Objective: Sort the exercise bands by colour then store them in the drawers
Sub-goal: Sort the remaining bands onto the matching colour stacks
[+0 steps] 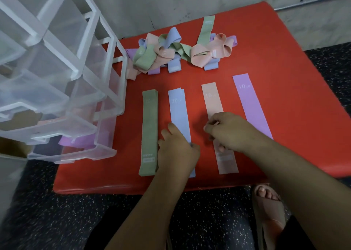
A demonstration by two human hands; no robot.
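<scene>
Red mat (pixel 266 59), tangled bands (pixel 163 52) behind, drawers (pixel 57 90) left; L hand (pixel 176 151) grip holds blue band (pixel 178 112), R hand (pixel 229 131) pink band (pixel 212 101)

Surface I'm working over is a red padded bench (pixel 266 63), and on the near half four strips lie flat side by side, well apart: green band (pixel 150 128), blue band (pixel 178 114), pink band (pixel 211 99), purple band (pixel 248 101), left to right. Green and blue look stacked more than one deep. Toward the far edge there's a tangled heap (pixel 161 52) of mixed colours, a smaller clump (pixel 210 52) beside it, and the clear drawer unit (pixel 106 90) at the left edge.
</scene>
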